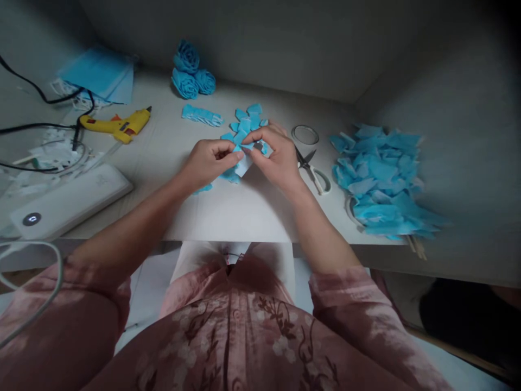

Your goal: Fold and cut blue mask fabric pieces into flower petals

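Note:
My left hand (208,162) and my right hand (280,156) meet over the middle of the white table. Thumb and forefinger of each pinch a small piece of blue fabric (246,146) from either side. A white piece (243,167) shows just under the fingertips; whether it belongs to the pinched piece I cannot tell. Behind the fingers lie several cut blue fabric petals (245,124), partly covered by my hands. Right of my right hand are scissors (312,169) with white handles, blades parted, and a roll of tape (305,134).
Three blue fabric roses (186,82) stand at the back, with a pleated blue strip (202,115) before them. A yellow glue gun (127,126), blue face masks (97,73), cables and a white power bank (73,201) occupy the left. Blue fabric pieces (378,168) heap up at right.

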{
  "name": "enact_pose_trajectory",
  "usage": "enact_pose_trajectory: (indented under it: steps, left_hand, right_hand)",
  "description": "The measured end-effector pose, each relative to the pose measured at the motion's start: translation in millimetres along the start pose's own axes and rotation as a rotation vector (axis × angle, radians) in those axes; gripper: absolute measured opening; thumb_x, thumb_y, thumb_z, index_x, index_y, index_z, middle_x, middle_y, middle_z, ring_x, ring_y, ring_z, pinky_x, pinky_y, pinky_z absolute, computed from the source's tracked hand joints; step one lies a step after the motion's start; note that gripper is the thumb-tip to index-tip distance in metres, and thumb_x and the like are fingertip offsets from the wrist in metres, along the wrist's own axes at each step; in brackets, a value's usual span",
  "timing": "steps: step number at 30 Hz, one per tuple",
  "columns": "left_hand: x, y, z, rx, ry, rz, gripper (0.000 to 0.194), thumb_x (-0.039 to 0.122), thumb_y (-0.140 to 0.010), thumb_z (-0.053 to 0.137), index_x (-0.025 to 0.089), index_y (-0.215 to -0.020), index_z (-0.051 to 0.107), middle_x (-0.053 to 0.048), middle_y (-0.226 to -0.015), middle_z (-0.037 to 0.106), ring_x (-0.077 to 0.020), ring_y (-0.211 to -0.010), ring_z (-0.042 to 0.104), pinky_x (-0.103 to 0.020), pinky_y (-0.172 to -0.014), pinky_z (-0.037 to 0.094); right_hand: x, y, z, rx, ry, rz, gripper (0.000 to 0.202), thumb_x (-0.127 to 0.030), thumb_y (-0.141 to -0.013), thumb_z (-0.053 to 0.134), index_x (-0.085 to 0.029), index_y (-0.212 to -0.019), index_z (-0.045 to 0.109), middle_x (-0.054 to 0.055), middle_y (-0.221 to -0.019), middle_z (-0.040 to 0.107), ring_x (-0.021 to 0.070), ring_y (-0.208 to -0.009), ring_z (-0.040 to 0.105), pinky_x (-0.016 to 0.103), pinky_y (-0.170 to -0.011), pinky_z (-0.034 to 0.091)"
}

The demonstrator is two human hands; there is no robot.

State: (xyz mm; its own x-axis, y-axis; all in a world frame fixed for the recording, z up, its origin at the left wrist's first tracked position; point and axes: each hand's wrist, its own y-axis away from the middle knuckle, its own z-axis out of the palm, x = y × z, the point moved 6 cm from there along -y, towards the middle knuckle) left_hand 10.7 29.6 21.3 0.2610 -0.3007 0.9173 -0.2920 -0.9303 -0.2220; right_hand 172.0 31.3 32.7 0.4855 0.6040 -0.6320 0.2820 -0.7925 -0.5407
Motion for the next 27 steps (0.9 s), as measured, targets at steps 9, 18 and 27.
enact_pose_trajectory:
  steps: [9, 18, 27]
  left_hand:
    - [4.0, -0.9, -3.0, -0.042, 0.041, 0.025, 0.034, 0.042, -0.082, 0.057, 0.019, -0.059, 0.058, 0.0, -0.058, 0.053, -0.0123, -0.061, 0.048, -0.027, -0.062, 0.04]
    - [-5.6, -1.5, -7.6, 0.053, -0.003, 0.0, 0.037, 0.036, -0.076, 0.064, 0.02, -0.052, 0.042, 0.002, -0.055, 0.034, -0.0106, -0.056, 0.032, -0.028, -0.053, 0.025]
    - [-4.4, -0.9, -9.3, 0.077, 0.012, -0.027, 0.035, 0.03, -0.078, 0.064, 0.02, -0.051, 0.044, 0.003, -0.054, 0.036, -0.0101, -0.056, 0.033, -0.028, -0.054, 0.025]
  right_hand:
    - [-0.3, 1.2, -1.4, 0.014, 0.019, -0.004, 0.012, -0.039, -0.096, 0.066, -0.03, -0.094, 0.073, 0.001, -0.099, 0.074, 0.0255, -0.11, 0.067, 0.053, -0.123, 0.039]
    - [-6.5, 2.3, -7.7, 0.031, 0.023, -0.04, 0.035, -0.046, -0.094, 0.069, -0.031, -0.126, 0.07, 0.003, -0.117, 0.077, 0.0273, -0.114, 0.071, 0.056, -0.122, 0.042]
    - [-8.6, -0.1, -16.5, 0.033, -0.009, -0.031, 0.039, -0.064, -0.099, 0.059, -0.035, -0.119, 0.075, 0.003, -0.129, 0.078, 0.0287, -0.13, 0.067, 0.051, -0.121, 0.047]
